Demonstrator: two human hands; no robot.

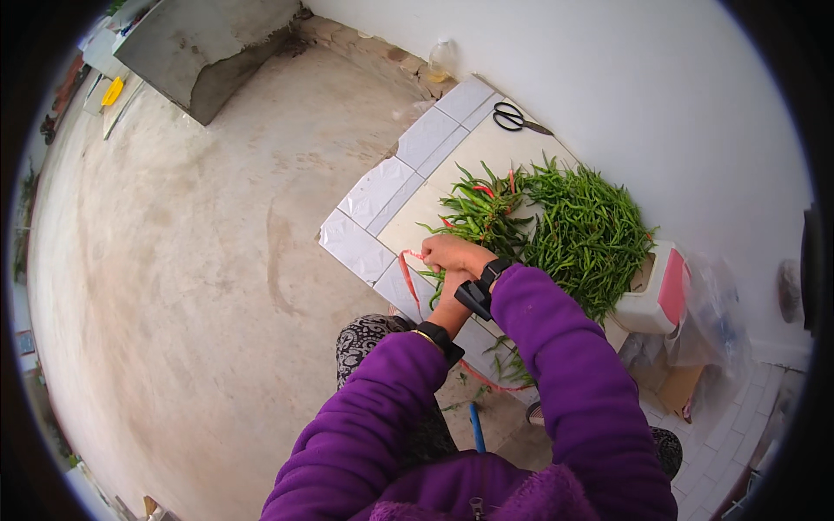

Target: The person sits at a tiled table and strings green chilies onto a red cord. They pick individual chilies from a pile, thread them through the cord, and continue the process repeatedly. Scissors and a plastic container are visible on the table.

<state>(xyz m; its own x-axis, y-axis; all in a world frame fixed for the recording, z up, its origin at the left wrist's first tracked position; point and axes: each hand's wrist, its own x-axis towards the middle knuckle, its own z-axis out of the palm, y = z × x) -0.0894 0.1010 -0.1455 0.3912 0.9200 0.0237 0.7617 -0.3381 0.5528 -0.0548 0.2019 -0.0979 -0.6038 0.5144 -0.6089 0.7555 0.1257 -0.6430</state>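
My forearms cross over the near edge of a tiled ledge. My right hand [449, 253] lies over my left and pinches a red plastic strip [408, 280] between its fingertips. Mostly hidden beneath it, my left hand [458, 281] is at the stem side of a bunch of green chili peppers [479, 208] with a few red ones; its fingers cannot be seen. To the right of the bunch lies a large heap of loose green chili peppers [580, 228]. Another length of red strip [488, 383] runs below my wrists, near a few more green peppers [515, 368].
Black-handled scissors [509, 117] lie at the ledge's far end by the white wall. A white and pink container [651, 293] stands right of the heap, beside clear plastic bags [713, 319]. A bottle [442, 60] stands beyond the ledge. A concrete block [208, 58] is at the upper left.
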